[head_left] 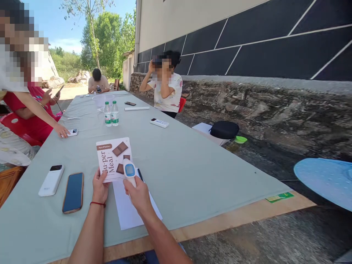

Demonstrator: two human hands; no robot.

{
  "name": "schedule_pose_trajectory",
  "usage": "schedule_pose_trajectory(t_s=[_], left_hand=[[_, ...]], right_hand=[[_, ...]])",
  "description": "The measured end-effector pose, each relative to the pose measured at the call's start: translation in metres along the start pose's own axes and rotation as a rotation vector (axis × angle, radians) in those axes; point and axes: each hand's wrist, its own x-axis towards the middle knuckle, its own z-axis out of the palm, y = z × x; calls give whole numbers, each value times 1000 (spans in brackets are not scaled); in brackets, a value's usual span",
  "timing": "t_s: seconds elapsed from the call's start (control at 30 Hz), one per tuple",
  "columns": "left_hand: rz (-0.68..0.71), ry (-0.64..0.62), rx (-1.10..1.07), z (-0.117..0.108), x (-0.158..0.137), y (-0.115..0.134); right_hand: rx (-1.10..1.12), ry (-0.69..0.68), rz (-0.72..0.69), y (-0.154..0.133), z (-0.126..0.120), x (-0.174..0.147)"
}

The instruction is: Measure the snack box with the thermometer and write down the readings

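My left hand (100,186) grips the lower left corner of a white and brown meal packet (112,156) printed with chocolate pieces, holding it up above the table. In my right hand (139,193) is a white infrared thermometer (129,170) with a blue-lit screen; it overlaps the packet's lower right edge from my side. Whether the two touch I cannot tell. Beneath my hands lies a white sheet of paper (128,214), with a black pen (140,174) at its upper edge. To the left are a smartphone (73,192) and a white power bank (51,180).
Two water bottles (111,114) stand mid-table before a clear tub (100,101). Another white power bank (159,123) lies to the right. Several people sit or stand around the cloth-covered table (192,176); one person's hand (61,130) touches a small white device (72,132) at left.
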Motion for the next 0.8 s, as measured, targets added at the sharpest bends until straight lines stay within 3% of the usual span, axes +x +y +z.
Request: schedule_pose_trajectory(t_s=[0.8], left_hand=[[1, -19, -3, 3, -2, 3]], right_hand=[[-4, 0, 7, 0, -1, -2]])
